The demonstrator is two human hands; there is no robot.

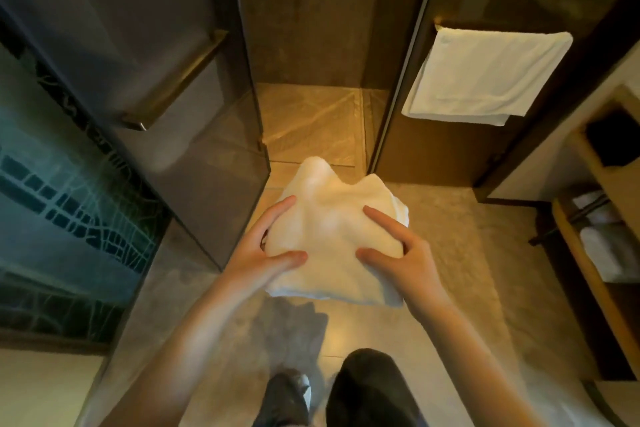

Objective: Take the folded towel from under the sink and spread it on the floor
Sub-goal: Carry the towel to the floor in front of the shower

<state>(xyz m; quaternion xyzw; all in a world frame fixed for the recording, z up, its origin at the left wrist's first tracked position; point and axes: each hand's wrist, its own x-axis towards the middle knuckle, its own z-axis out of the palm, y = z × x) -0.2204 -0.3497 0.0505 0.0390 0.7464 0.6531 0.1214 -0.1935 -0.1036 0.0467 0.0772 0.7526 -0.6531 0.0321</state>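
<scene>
A shoe point(287, 392) and a dark trouser leg point(374, 392) stand on the floor point(460, 253) at the bottom of the view. Above them the left hand point(263, 246) and right hand point(398, 250) both grip the towel point(332, 218), one at each side, with thumbs on top and fingers curled round its edges. The towel is held in the air over the floor, in front of the shower point(311, 121), and it looks bunched, still mostly folded.

So the fetching part seems done: the towel is out from under the sink. The spreading is all left, as I judge it: opening it, lowering it and laying it flat.

At the right, the shelf point(595, 291) holds more white towels point(602, 253), folded or rolled; I cannot tell which. The compartment above it holds something dark point(606, 142), too dim to name.

Farther off, a hanging towel point(485, 76) drapes over a bar, and a glass door point(156, 80) stands at the left.
</scene>
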